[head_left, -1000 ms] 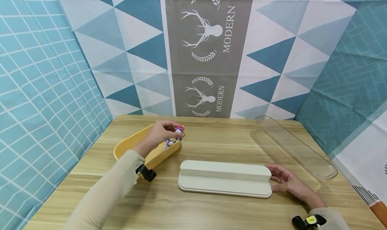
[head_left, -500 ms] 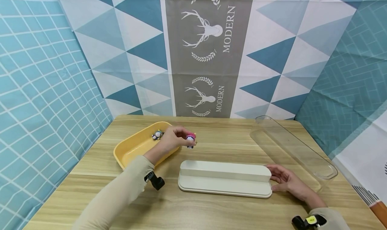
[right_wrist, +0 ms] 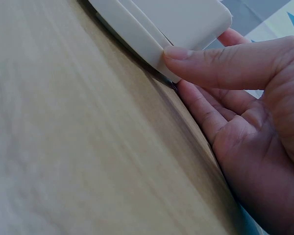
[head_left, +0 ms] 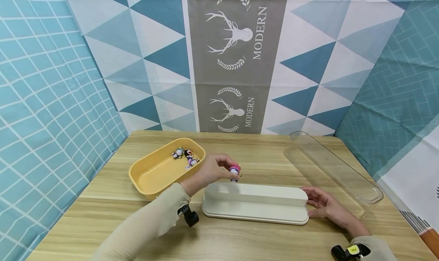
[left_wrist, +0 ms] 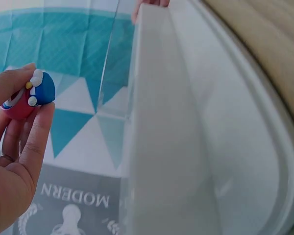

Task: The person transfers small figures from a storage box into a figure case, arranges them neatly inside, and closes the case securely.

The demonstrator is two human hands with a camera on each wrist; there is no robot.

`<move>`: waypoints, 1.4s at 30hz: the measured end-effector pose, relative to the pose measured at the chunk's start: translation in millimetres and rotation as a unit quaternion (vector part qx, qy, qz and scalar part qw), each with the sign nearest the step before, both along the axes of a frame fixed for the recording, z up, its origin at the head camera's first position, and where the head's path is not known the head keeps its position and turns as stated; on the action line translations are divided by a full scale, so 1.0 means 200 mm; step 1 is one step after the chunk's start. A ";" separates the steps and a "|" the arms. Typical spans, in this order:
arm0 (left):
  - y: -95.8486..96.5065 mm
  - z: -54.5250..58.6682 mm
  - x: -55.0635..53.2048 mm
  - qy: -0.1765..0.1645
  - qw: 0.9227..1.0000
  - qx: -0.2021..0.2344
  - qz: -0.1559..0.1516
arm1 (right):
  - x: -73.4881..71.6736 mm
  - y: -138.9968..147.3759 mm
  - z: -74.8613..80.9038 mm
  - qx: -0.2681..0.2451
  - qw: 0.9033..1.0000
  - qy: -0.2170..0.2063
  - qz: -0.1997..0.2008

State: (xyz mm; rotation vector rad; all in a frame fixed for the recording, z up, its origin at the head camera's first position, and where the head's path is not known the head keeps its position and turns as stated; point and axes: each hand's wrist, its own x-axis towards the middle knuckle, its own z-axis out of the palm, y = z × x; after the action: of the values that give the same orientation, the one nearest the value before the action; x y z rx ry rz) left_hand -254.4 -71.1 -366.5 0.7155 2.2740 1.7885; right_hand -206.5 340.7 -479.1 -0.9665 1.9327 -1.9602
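Between thumb and fingertips, my left hand (head_left: 210, 172) pinches a small toy figurine (head_left: 234, 170) with a pink top. It hangs over the back left part of a cream two-step display stand (head_left: 255, 204). The left wrist view shows the figurine's blue end (left_wrist: 46, 88) and red-pink side, apart from the stand. At the stand's right end, my right hand (head_left: 324, 204) holds the edge. In the right wrist view, its thumb (right_wrist: 179, 53) presses the base rim and the other fingers lie against the end, partly hidden.
A yellow tray (head_left: 137, 173) at the left holds several small figurines (head_left: 179, 152) in its far right end. On the right lies a long clear plastic cover (head_left: 329, 164). Patterned cloths (head_left: 157, 63) rise behind and beside the wooden table (head_left: 240, 242).
My left hand has carried the figurine out of the yellow tray, rightward and nearer, to above the stand. More of the figurines in the tray now show. My right hand has stayed put.
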 end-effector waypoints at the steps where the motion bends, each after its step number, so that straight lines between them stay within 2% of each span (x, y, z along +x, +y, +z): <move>1: 0.02 0.00 0.01 0.001 1.000 -0.003 -0.003 | 0.00 0.00 0.00 0.000 1.000 0.001 0.002; 9: 0.15 -0.06 0.03 0.012 0.999 0.012 -0.030 | 0.00 0.00 0.01 -0.008 1.000 0.003 0.007; 18: 0.27 -0.09 0.08 0.010 0.998 0.016 -0.053 | 0.00 0.00 0.01 -0.012 1.000 0.004 0.017; 24: 0.36 -0.13 0.11 0.022 0.998 0.032 -0.052 | -0.01 0.01 0.01 -0.008 1.000 0.002 0.014; 30: 0.44 -0.17 0.14 0.028 0.998 0.015 -0.052 | 0.00 0.01 0.01 0.002 1.000 0.001 0.001; 42: 0.58 -0.24 0.19 0.078 0.993 0.014 -0.085 | 0.00 0.01 0.00 0.010 1.000 -0.001 -0.002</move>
State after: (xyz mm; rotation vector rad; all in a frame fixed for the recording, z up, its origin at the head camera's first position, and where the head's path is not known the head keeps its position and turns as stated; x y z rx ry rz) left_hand -217.4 44.2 -414.0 1.0547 2.2085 1.7462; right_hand -206.8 343.2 -478.2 -0.9558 1.9492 -1.9396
